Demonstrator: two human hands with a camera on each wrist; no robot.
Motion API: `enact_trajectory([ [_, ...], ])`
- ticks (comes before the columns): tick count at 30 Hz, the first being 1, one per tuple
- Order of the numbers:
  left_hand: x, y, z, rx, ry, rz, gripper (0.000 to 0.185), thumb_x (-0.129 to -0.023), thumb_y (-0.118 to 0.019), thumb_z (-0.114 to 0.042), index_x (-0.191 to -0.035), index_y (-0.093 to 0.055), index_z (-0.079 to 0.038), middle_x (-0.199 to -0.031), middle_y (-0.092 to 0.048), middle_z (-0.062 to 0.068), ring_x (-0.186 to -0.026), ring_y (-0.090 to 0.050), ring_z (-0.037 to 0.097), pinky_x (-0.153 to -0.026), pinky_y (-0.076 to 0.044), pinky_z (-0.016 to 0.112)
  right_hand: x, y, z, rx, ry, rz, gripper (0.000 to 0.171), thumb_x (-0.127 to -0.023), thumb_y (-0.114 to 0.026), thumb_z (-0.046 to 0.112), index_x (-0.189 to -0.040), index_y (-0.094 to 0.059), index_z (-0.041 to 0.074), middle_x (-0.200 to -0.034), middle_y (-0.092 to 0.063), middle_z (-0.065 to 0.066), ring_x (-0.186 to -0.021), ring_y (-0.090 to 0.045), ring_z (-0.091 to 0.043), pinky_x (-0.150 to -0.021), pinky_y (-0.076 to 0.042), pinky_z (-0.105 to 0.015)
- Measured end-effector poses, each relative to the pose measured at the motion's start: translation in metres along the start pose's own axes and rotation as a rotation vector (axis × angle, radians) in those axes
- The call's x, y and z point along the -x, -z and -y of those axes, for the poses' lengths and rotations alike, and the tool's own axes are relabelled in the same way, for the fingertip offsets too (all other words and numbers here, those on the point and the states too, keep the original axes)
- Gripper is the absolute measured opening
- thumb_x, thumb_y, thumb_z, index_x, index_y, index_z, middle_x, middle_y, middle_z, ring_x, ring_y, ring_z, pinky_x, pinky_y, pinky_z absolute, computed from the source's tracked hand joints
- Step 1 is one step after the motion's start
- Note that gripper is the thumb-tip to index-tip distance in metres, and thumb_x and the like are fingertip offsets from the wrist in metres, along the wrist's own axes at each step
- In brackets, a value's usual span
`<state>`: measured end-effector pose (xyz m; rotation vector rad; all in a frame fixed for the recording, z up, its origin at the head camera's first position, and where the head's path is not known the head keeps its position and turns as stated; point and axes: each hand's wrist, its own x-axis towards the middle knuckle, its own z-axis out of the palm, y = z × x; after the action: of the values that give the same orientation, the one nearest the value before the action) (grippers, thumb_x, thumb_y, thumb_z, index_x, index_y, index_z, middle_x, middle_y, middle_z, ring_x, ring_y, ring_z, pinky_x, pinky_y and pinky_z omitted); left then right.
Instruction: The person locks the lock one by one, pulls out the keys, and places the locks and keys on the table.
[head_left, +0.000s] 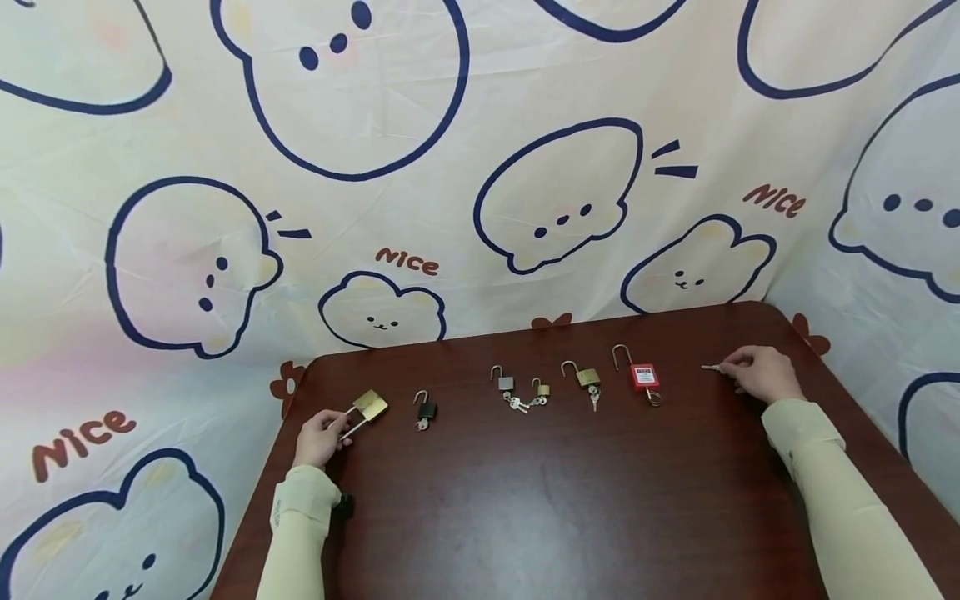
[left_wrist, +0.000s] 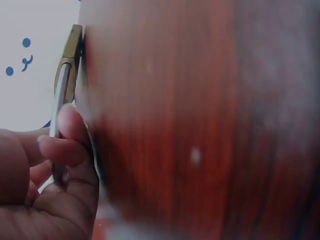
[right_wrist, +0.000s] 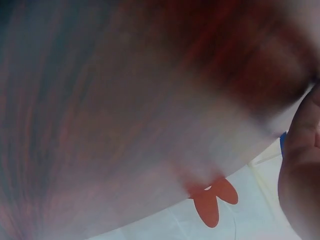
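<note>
At the table's left side my left hand (head_left: 318, 437) grips the long shackle of a brass padlock (head_left: 371, 405), whose body points away from me to the right. The left wrist view shows thumb and fingers around the metal shackle, with the padlock body (left_wrist: 73, 45) just beyond the fingertips, close along the tabletop. Far to the right, my right hand (head_left: 765, 373) pinches a small silver key (head_left: 709, 367) that sticks out leftward from the fingertips. Only the edge of the right hand (right_wrist: 302, 175) enters the right wrist view; the key is out of sight there.
Between the hands, a row of open padlocks lies on the brown table (head_left: 562, 500): black (head_left: 426, 411), silver (head_left: 506, 383), small brass (head_left: 543, 390), larger brass (head_left: 588, 378) and red (head_left: 644, 377). Keys hang from or lie by several. A patterned cloth (head_left: 450, 208) hangs behind.
</note>
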<state>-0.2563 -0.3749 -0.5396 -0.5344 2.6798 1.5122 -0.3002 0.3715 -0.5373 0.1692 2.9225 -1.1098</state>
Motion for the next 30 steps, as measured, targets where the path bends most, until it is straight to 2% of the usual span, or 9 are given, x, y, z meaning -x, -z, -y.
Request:
enact_trajectory([
  [5,0.001,0.0,-0.001,-0.238,-0.07,-0.033,0.023,-0.103,-0.06,-0.005,-0.123,-0.062,0.005,-0.102,-0.065,0.022,-0.068,-0.069,0.017,-0.065,-0.056,0.032,0.001,-0.002,0.003,0.015,-0.007,-0.038,0.025,-0.1,-0.066,0.018,-0.102,-0.068,-0.007,-0.071,-0.07,-0.008,-0.059,-0.067,-0.017,-0.056,-0.051,-0.032],
  [10,0.004,-0.004,-0.01,-0.494,-0.101,-0.087,0.021,-0.101,-0.062,-0.007,-0.12,-0.062,0.002,-0.112,-0.058,0.027,-0.089,-0.063,0.036,-0.08,-0.052,0.052,0.003,-0.002,0.004,0.049,0.007,-0.04,0.024,-0.098,-0.069,0.019,-0.097,-0.07,-0.005,-0.071,-0.069,-0.009,-0.059,-0.067,-0.017,-0.057,-0.048,-0.031],
  [12,0.005,-0.006,-0.013,-0.564,-0.099,-0.091,0.02,-0.101,-0.061,-0.009,-0.12,-0.06,0.0,-0.114,-0.057,0.027,-0.095,-0.06,0.041,-0.083,-0.049,0.057,0.003,-0.002,0.004,0.054,0.01,-0.037,0.024,-0.098,-0.069,0.02,-0.096,-0.07,-0.005,-0.071,-0.069,-0.008,-0.059,-0.067,-0.016,-0.057,-0.048,-0.031],
  [15,0.006,-0.007,-0.016,-0.617,-0.083,-0.077,0.021,-0.101,-0.056,-0.007,-0.121,-0.056,-0.002,-0.117,-0.055,0.028,-0.097,-0.061,0.045,-0.083,-0.049,0.06,0.002,-0.002,0.004,0.052,0.013,-0.036,0.024,-0.098,-0.069,0.02,-0.097,-0.07,-0.005,-0.072,-0.069,-0.008,-0.059,-0.067,-0.016,-0.057,-0.049,-0.031],
  [20,0.004,-0.006,-0.017,-0.689,-0.052,-0.027,0.03,-0.096,-0.054,-0.001,-0.125,-0.049,-0.005,-0.12,-0.051,0.029,-0.088,-0.061,0.045,-0.077,-0.051,0.059,0.002,-0.003,0.004,0.048,0.015,-0.037,0.024,-0.098,-0.068,0.021,-0.097,-0.069,-0.004,-0.072,-0.068,-0.008,-0.059,-0.068,-0.016,-0.057,-0.051,-0.032],
  [24,0.003,-0.003,-0.016,-0.745,-0.058,-0.004,0.033,-0.094,-0.056,0.0,-0.126,-0.048,-0.006,-0.123,-0.051,0.027,-0.085,-0.062,0.043,-0.074,-0.052,0.058,0.002,-0.004,0.004,0.055,0.008,-0.041,0.024,-0.098,-0.068,0.02,-0.096,-0.069,-0.004,-0.072,-0.068,-0.009,-0.059,-0.068,-0.016,-0.057,-0.051,-0.031],
  [30,0.002,-0.002,-0.013,-0.713,-0.089,-0.001,0.032,-0.093,-0.056,0.001,-0.123,-0.047,-0.004,-0.122,-0.049,0.028,-0.085,-0.06,0.042,-0.077,-0.051,0.058,0.004,-0.004,0.007,0.058,-0.007,-0.044,0.025,-0.097,-0.071,0.021,-0.097,-0.069,-0.004,-0.073,-0.068,-0.01,-0.059,-0.068,-0.016,-0.057,-0.05,-0.031],
])
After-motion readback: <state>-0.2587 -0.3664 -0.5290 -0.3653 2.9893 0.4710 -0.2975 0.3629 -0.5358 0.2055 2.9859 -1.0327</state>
